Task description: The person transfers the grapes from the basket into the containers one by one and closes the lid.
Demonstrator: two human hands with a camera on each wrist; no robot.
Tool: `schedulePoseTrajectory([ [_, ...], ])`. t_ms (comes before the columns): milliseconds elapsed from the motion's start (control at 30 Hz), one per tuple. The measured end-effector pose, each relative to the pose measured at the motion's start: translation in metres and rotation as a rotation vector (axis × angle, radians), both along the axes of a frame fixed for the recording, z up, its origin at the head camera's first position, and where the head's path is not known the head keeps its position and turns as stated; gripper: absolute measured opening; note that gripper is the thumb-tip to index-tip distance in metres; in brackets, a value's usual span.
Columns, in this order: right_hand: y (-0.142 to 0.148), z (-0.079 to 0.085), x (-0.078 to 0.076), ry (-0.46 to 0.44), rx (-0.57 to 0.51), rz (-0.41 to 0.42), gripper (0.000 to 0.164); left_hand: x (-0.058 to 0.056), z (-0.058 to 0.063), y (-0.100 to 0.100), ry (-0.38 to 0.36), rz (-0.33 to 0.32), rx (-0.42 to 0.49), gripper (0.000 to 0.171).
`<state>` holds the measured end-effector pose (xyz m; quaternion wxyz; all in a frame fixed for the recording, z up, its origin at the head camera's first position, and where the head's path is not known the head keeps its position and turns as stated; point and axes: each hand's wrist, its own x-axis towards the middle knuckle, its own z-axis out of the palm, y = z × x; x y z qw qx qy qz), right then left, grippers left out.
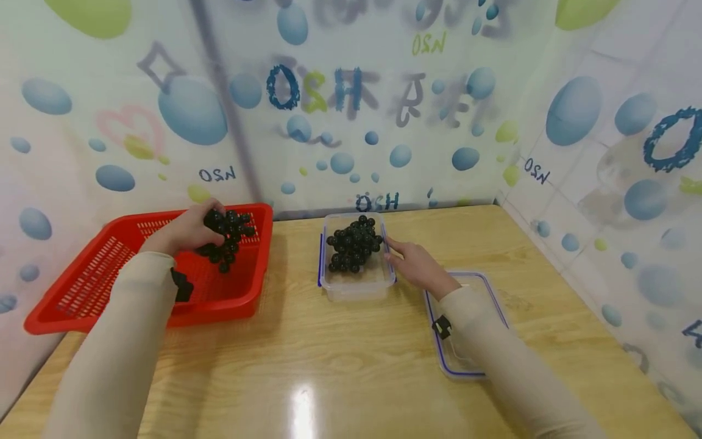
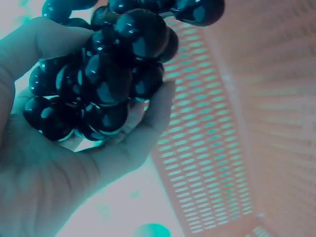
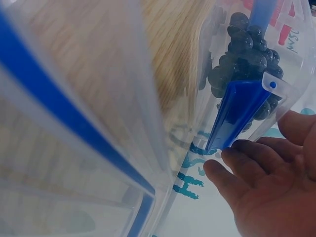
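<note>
Over the red plastic basket (image 1: pixel 249 299), my left hand (image 1: pixel 183 230) grips a bunch of dark grapes (image 1: pixel 233 231). The left wrist view shows the thumb and fingers curled round these grapes (image 2: pixel 106 79). A clear plastic container (image 1: pixel 359 286) stands mid-table with another bunch of dark grapes (image 1: pixel 353 244) inside. My right hand (image 1: pixel 414 262) is at the container's right side, its fingertips touching the wall. In the right wrist view, the fingers (image 3: pixel 252 165) extend loosely beside a blue side latch (image 3: pixel 239 111), which hangs unfastened.
A clear lid with a blue seal (image 1: pixel 466 366) lies on the wooden table (image 1: pixel 351 360) under my right forearm. A patterned curtain (image 1: pixel 351 152) hangs behind the table and along the right side. Black straps or devices sit at both wrists.
</note>
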<state>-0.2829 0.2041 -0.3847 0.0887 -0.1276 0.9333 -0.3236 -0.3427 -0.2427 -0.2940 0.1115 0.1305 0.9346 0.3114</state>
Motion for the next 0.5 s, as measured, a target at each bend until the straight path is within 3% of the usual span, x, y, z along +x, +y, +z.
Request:
schedulePoseTrajectory([
  [133, -0.001, 0.001, -0.001, 0.007, 0.013, -0.014, 0.056, 0.008, 0.022, 0.006, 0.068, -0.021, 0.079, 0.052],
  [300, -0.001, 0.001, -0.001, 0.023, 0.016, -0.023, 0.056, 0.019, 0.046, 0.035, 0.144, -0.075, 0.084, 0.054],
  [500, -0.003, 0.002, 0.0, 0.027, 0.023, -0.037, 0.055, 0.026, 0.054, 0.081, 0.198, -0.168, 0.011, 0.054],
])
